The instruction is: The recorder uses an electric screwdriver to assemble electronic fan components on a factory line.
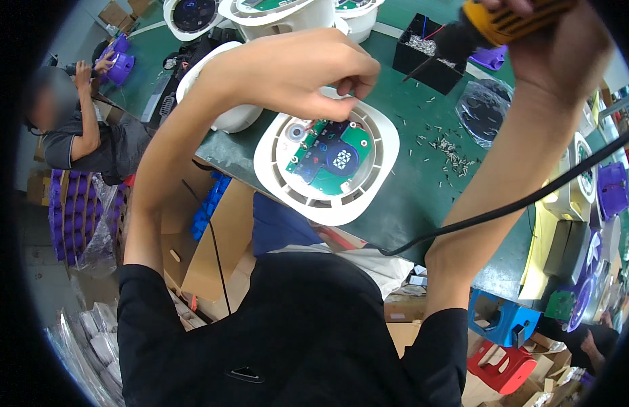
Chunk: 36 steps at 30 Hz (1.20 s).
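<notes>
A white rounded plastic housing [268, 169] lies on the green table before me, with a green circuit board [326, 182] and a dark display panel [316, 157] inside it. Over its far edge, my left hand [328, 71] is closed, thumb and fingertips pinched together; whatever they hold, if anything, is too small to make out. Up at the right, my right hand [548, 47] grips a yellow and black electric screwdriver [499, 24], raised with its bit slanting down to the left. The bit is near a black box [431, 76] of small screws and touches nothing on the housing.
Loose screws [453, 154] are scattered on the table [423, 207] to the right, beside a plastic-wrapped dark disc [484, 112]. More white housings [280, 20] stand at the back. A black cable [511, 203] crosses my right forearm. At the left, another person [90, 122] handles a purple part.
</notes>
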{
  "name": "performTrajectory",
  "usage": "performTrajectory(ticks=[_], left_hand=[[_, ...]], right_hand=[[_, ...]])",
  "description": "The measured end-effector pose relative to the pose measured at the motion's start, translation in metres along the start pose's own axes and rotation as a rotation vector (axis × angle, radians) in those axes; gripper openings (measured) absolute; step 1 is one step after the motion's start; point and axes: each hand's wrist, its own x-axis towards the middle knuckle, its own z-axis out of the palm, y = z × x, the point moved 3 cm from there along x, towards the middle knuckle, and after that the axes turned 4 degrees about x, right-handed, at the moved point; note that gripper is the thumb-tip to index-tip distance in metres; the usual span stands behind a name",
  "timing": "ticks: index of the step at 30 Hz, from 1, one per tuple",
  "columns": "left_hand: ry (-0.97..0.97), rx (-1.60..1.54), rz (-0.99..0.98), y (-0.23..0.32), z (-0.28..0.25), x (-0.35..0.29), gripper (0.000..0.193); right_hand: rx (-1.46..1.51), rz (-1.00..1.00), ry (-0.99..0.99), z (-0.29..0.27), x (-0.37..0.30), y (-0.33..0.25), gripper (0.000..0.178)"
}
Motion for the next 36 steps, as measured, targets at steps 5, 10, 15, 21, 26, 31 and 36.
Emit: performTrajectory(ticks=[5, 10, 15, 21, 26, 31, 36], left_hand=[[-0.018, 0.037, -0.012, 0.006, 0.019, 0.038, 0.018], [0.154, 0.150, -0.041, 0.002, 0.020, 0.029, 0.027], [0.084, -0.065, 0.105, 0.022, 0.027, -0.029, 0.075], [0.146, 0.093, -0.143, 0.038, 0.049, -0.052, 0.094], [0.393, 0.278, -0.562, 0.056, 0.073, -0.067, 0.088], [0.484, 0.271, -0.593, 0.057, 0.077, -0.062, 0.086], [0.524, 0.275, -0.610, 0.055, 0.080, -0.062, 0.084]], right_hand=[[-0.073, -0.071, 0.107, -0.019, 0.002, -0.008, 0.045], [-0.141, -0.057, 0.149, -0.030, -0.007, -0.011, 0.045], [-0.020, 0.063, 0.108, -0.018, 0.004, -0.011, 0.049], [0.253, 0.169, -0.004, 0.003, 0.003, -0.004, 0.051], [0.509, 0.265, -0.146, 0.034, -0.001, 0.012, 0.052], [0.667, 0.368, -0.215, 0.040, -0.022, 0.021, 0.053], [0.164, 0.269, -0.285, 0.051, -0.019, 0.017, 0.053]])
